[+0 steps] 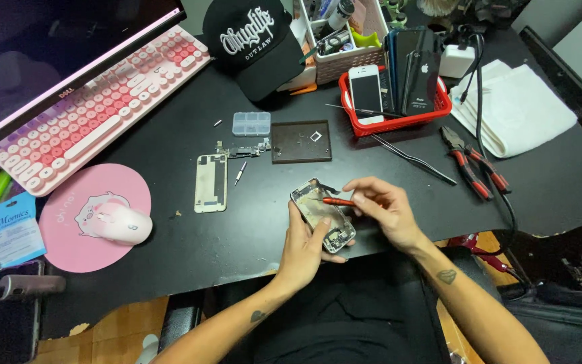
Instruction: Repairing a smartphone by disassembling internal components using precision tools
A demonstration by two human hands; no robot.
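An opened phone body with its insides exposed lies at the desk's front edge. My left hand grips its lower side. In my right hand is a small red-handled screwdriver, its tip resting on the upper part of the phone body. A pale flat phone part lies further left, with loose small components and a tiny tool beside it.
A dark square mat and clear screw box sit behind. A red basket holds phones. Red pliers, a thin metal rod, white cloth, black cap, pink keyboard, mouse.
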